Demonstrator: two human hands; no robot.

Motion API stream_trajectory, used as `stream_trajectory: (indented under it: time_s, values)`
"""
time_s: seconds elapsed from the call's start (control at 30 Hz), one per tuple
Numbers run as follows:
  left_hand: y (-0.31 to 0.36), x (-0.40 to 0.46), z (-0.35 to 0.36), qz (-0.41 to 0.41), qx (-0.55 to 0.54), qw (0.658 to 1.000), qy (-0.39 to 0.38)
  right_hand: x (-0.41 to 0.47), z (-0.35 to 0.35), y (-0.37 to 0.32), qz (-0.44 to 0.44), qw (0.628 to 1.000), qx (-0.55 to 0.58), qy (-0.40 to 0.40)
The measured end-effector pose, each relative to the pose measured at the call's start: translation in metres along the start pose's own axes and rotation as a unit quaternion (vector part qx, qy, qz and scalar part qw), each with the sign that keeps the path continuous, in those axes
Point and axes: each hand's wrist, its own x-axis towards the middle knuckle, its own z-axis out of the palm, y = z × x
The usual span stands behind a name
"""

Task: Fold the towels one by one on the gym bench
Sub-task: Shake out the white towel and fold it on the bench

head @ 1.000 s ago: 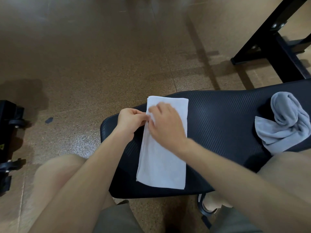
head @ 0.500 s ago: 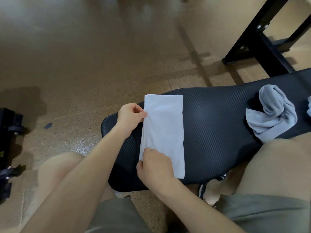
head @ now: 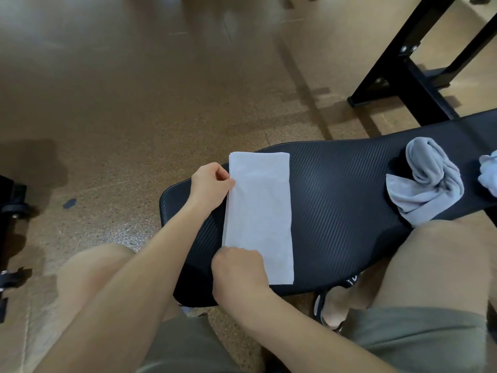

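Brown speckled gym floor (head: 134, 109) surrounds the black ribbed padded bench (head: 336, 200). At centre frame my left hand (head: 209, 187) pinches the folded white rectangular towel's (head: 259, 211) left edge; my right hand (head: 239, 273) grips its near corner, fingers hidden. A crumpled grey towel (head: 425, 184) lies right; a pale cloth (head: 488, 170) is cut off.

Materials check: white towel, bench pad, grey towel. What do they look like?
White towel: thin woven cloth, likely cotton or microfibre; matte, lies flat with crisp fold edges. Bench pad: black vinyl or faux leather by its look; fine ribbed texture, slight sheen. Grey towel: thicker soft cloth, probably terry or microfibre; bunches in rounded folds.
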Motion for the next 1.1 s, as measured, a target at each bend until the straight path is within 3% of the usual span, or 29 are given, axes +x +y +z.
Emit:
stream_trajectory:
  time_s: [0.3,0.7,0.77,0.87,1.03,1.1]
  values:
    - [0.005,-0.002,0.006,0.116,0.049,0.992,0.004,-0.002,0.012,0.000,0.000,1.000,0.001,0.030]
    - [0.013,0.027,0.011,0.060,0.020,0.997,0.032,-0.003,0.023,0.005,-0.027,0.998,-0.005,0.048]
    - [0.012,0.031,0.012,0.061,0.029,0.997,0.048,-0.005,0.020,0.008,-0.030,0.999,0.005,0.027]
    - [0.007,0.034,0.014,0.084,0.045,0.994,0.055,-0.008,0.030,0.013,-0.050,0.997,0.019,0.062]
    - [0.000,0.037,0.017,0.164,0.120,0.977,0.069,-0.019,0.014,0.037,-0.073,0.987,0.139,0.016]
    - [-0.004,0.037,0.020,0.200,0.141,0.967,0.071,-0.020,0.000,0.050,-0.065,0.974,0.211,0.052]
